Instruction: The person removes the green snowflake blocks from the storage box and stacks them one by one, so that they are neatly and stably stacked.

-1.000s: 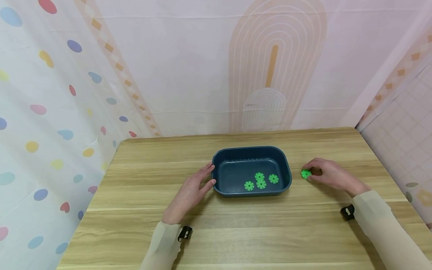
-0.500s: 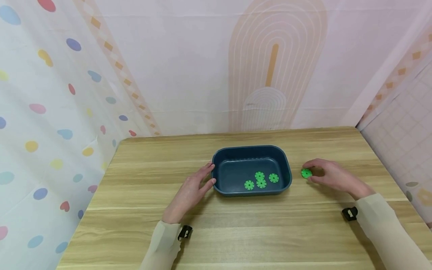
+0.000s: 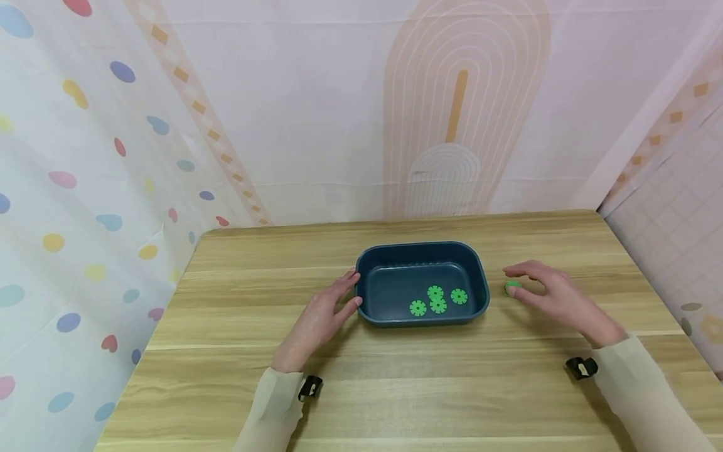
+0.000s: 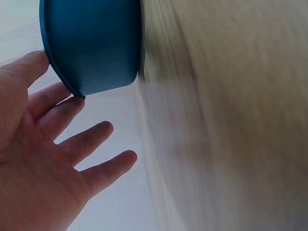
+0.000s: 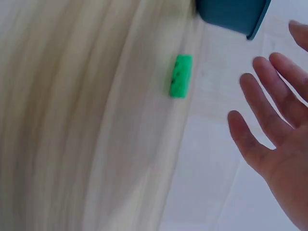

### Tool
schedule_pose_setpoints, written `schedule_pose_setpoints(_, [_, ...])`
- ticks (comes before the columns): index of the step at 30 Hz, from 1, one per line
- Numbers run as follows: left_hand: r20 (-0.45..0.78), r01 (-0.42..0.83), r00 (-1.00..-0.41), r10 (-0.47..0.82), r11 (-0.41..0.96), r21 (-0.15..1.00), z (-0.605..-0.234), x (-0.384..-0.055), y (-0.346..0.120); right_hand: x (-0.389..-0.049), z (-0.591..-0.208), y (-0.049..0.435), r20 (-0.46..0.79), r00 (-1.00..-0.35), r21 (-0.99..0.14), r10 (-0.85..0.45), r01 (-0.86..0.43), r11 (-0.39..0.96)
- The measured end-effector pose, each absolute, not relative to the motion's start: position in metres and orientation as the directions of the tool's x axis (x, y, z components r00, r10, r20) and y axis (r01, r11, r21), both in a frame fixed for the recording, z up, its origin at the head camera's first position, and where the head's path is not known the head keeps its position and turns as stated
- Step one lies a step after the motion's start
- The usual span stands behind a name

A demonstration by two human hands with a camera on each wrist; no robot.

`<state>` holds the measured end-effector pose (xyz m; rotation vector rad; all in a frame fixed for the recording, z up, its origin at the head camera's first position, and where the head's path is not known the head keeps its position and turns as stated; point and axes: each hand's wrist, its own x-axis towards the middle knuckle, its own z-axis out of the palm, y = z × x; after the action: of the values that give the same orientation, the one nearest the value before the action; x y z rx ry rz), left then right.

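Observation:
A dark blue rectangular tub (image 3: 390, 322) stands on the wooden table. Inside lie several green notched plastic discs (image 3: 417, 308), two of them overlapping. My left hand (image 3: 314, 326) touches the tub's left rim with its fingertips and thumb, fingers mostly straight; in the left wrist view the other fingers (image 4: 108, 168) spread free. To the right of the tub sits another green notched piece (image 3: 511, 284), partly hidden by my right thumb in the head view. From the side it looks thick (image 5: 181, 76). My right hand (image 3: 559, 298) hovers beside it, fingers spread and holding nothing.
The wooden table (image 3: 395, 395) meets a patterned curtain (image 3: 316, 125) at the back and sides. A black wrist-camera strap (image 3: 582, 368) is at the right sleeve, and a similar one (image 3: 310, 388) at the left.
My right hand's fingers have come away from the green piece and opened wider, the hand rising slightly. The left hand and the tub have stayed in place.

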<state>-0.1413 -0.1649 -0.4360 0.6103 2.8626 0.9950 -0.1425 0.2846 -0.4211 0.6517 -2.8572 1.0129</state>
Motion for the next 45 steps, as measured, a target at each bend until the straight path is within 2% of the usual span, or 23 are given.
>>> schedule_pose_setpoints(6, [0.081,0.350,-0.921,0.382,0.715,0.605,-0.436,-0.141,-0.165,-0.137,-0.417,0.266,0.346,-0.862,-0.526,-0.370,-0.505,0.684])
schedule_pose_setpoints(17, [0.092,0.354,-0.921,0.379,0.713,0.606,-0.437,-0.141,-0.167,-0.138,-0.413,0.234,0.437,-0.807,-0.519,-0.396,-0.586,0.622])
schedule_pose_setpoints(28, [0.080,0.343,-0.923,0.376,0.712,0.613,-0.437,-0.140,-0.165,-0.141,-0.412,0.206,0.410,-0.773,-0.518,-0.485,-0.635,0.574])
schedule_pose_setpoints(35, [0.076,0.342,-0.924,0.375,0.719,0.605,-0.436,-0.141,-0.165,-0.146,-0.413,0.192,0.341,-0.776,-0.561,-0.530,-0.620,0.548])
schedule_pose_setpoints(45, [0.082,0.346,-0.922,0.378,0.709,0.614,-0.437,-0.142,-0.166,-0.161,-0.414,0.177,0.228,-0.742,-0.570,-0.631,-0.627,0.531])
